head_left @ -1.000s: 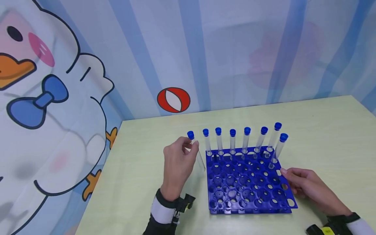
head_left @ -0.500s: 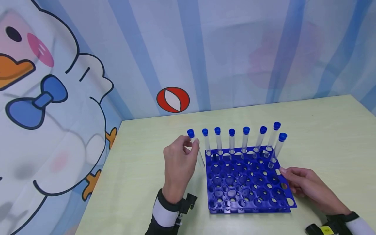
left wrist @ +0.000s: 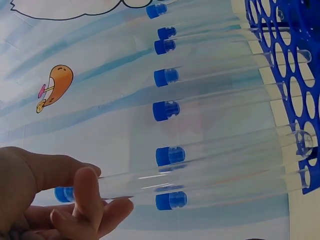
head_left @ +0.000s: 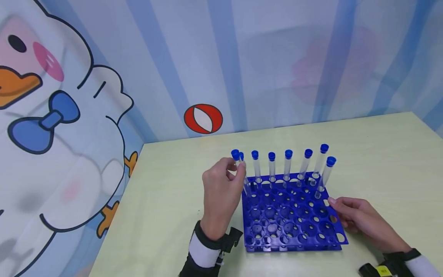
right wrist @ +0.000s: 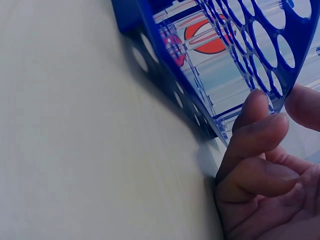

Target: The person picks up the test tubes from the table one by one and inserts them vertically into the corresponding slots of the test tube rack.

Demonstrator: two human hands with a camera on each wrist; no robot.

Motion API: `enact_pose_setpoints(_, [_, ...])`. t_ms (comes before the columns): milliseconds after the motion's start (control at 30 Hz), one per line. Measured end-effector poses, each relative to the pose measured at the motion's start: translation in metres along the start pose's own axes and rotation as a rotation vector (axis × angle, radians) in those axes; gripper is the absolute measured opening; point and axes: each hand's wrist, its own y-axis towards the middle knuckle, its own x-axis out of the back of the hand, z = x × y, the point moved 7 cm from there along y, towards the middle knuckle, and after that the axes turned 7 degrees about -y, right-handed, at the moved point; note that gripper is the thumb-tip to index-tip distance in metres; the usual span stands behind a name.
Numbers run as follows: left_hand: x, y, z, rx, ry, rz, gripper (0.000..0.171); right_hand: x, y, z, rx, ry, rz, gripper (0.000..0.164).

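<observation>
My left hand pinches a clear test tube just under its blue cap. The tube's lower end overlaps the back left corner of the blue test tube rack, and in the left wrist view its rounded tip shows at the rack's holes. Several capped tubes stand in the rack's back row, with one more tube leaning at the right edge. At the rack's right side my right hand grips the edge of the upper plate between thumb and fingers.
The rack stands on a pale wooden table. A striped blue backdrop rises behind, and a cartoon duck panel is on the left. Most of the rack's front holes hold no tubes.
My left hand has carried the tube right, from beside the rack to over its back left corner, where its cap overlaps a neighbouring one. The right hand keeps its grip on the rack.
</observation>
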Motion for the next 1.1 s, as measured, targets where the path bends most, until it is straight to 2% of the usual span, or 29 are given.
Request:
enact_pose_setpoints(267, [-0.016,0.002,-0.006,0.035,-0.026,0.061,0.022,0.001,0.000,0.001,0.004,0.001,-0.003,0.049])
enact_pose_setpoints(600, [-0.034,0.006,-0.021,0.055,-0.044,0.111,0.022,0.001,0.000,0.001,0.006,0.017,-0.003,0.048])
enact_pose_setpoints(900, [-0.056,0.007,-0.040,-0.080,-0.078,0.151,0.018,0.000,0.001,-0.001,0.003,0.010,-0.006,0.048])
enact_pose_setpoints(1100, [-0.074,0.004,-0.046,-0.111,-0.149,0.208,0.019,0.000,0.001,-0.001,-0.008,0.012,-0.003,0.047])
